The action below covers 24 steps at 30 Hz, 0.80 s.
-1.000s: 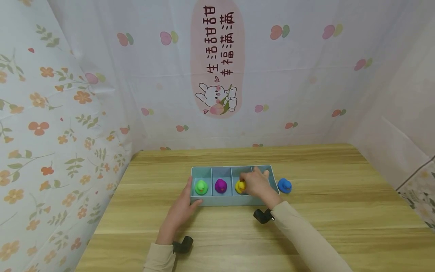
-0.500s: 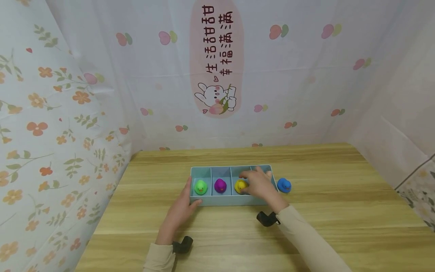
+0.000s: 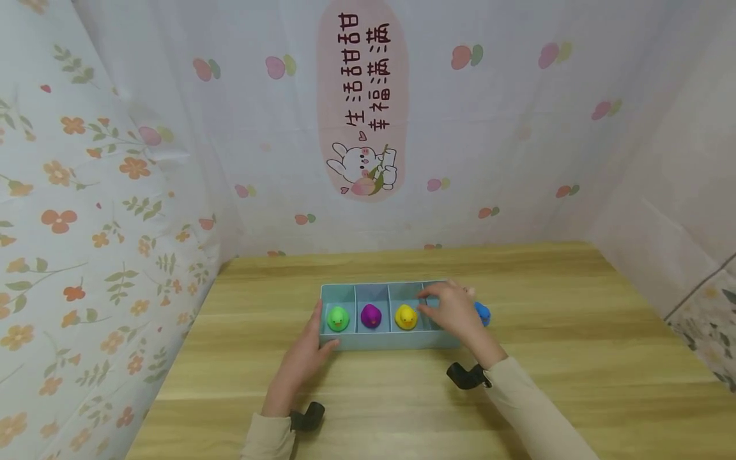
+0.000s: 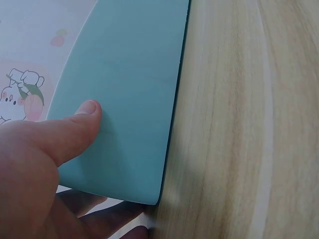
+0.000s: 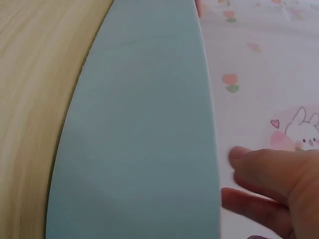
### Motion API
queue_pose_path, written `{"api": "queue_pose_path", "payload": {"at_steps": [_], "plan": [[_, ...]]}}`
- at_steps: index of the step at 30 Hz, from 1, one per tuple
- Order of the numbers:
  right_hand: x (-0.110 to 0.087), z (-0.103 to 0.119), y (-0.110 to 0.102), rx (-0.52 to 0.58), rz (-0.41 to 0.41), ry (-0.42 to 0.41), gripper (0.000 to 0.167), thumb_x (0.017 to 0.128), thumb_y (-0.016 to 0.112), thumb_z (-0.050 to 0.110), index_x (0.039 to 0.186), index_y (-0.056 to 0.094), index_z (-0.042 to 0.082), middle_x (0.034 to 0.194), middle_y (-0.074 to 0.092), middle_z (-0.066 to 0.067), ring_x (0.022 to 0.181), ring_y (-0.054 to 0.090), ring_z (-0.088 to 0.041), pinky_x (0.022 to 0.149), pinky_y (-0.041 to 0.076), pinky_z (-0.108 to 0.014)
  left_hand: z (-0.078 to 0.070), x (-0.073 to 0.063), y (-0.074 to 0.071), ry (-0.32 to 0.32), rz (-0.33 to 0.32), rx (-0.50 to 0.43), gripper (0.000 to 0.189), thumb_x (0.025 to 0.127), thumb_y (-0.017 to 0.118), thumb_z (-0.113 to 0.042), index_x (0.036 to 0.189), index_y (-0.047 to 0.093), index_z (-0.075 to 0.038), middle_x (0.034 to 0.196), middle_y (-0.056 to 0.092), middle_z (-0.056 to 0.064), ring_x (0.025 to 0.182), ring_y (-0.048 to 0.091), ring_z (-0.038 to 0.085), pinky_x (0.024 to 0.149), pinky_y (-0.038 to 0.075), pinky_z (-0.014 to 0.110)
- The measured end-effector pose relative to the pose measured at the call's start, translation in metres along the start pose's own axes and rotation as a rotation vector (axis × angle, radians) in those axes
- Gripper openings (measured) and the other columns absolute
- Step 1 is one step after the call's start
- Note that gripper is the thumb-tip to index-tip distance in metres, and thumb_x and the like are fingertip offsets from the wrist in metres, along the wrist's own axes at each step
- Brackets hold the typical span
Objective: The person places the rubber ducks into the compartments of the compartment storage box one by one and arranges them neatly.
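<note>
A light blue box [image 3: 397, 342] with compartments stands on the table. In the head view a green rubber duck [image 3: 338, 319], a purple rubber duck [image 3: 370, 316] and a yellow rubber duck [image 3: 406, 317] each sit in a compartment of their own. My left hand [image 3: 301, 358] grips the box's left front corner, thumb on the front wall [image 4: 119, 99] and fingers round the end. Over the rightmost compartment, my right hand [image 3: 461, 316] holds nothing, thumb and fingers apart. Partly hidden behind it, a blue rubber duck [image 3: 484, 313] lies just right of the box.
The wooden table [image 3: 391, 402] extends around the box on all sides. Patterned cloth [image 3: 259, 140] hangs behind it and at both sides. A black wrist camera [image 3: 467, 377] sits on the right wrist and another black camera [image 3: 308, 417] on the left.
My right hand has let go of the yellow duck and moved right, over the last compartment, now partly covering the blue duck. The left hand stays at the box's corner.
</note>
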State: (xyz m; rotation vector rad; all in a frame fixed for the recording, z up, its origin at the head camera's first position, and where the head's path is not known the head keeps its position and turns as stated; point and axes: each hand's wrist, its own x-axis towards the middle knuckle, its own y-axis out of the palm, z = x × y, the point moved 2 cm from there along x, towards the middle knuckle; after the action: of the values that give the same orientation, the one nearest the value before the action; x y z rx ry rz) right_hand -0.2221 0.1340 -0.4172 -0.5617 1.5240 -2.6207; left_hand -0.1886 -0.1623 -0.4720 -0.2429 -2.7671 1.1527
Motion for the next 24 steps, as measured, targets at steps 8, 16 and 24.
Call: {"api": "queue_pose_path", "payload": {"at_steps": [8, 16, 24], "plan": [[-0.010, -0.018, -0.012, 0.012, -0.116, 0.059, 0.017, 0.078, 0.079, 0.021, 0.093, 0.075, 0.015, 0.099, 0.073, -0.005, 0.093, 0.060, -0.031, 0.070, 0.016, -0.041, 0.001, -0.002, 0.000, -0.016, 0.008, 0.004, 0.087, 0.093, 0.062, -0.023, 0.154, 0.003, -0.006, 0.155, 0.020, 0.024, 0.140, 0.027, 0.040, 0.114, 0.024, 0.052], [-0.018, -0.037, -0.025, 0.008, -0.176, 0.100, 0.015, 0.078, 0.079, 0.019, 0.092, 0.075, 0.013, 0.100, 0.073, -0.008, 0.095, 0.061, -0.034, 0.068, 0.016, -0.040, -0.001, -0.002, 0.001, 0.000, 0.003, 0.007, 0.086, 0.093, 0.063, -0.023, 0.154, 0.004, -0.005, 0.155, 0.021, 0.025, 0.140, 0.028, 0.040, 0.114, 0.025, 0.052], [-0.025, -0.060, -0.037, 0.024, -0.166, 0.153, 0.017, 0.081, 0.076, 0.022, 0.094, 0.075, 0.011, 0.099, 0.073, -0.010, 0.098, 0.061, -0.036, 0.072, 0.020, -0.043, 0.001, -0.001, 0.002, -0.006, -0.001, 0.018, 0.086, 0.092, 0.063, -0.023, 0.153, 0.006, -0.003, 0.155, 0.022, 0.024, 0.139, 0.029, 0.040, 0.113, 0.027, 0.052]]}}
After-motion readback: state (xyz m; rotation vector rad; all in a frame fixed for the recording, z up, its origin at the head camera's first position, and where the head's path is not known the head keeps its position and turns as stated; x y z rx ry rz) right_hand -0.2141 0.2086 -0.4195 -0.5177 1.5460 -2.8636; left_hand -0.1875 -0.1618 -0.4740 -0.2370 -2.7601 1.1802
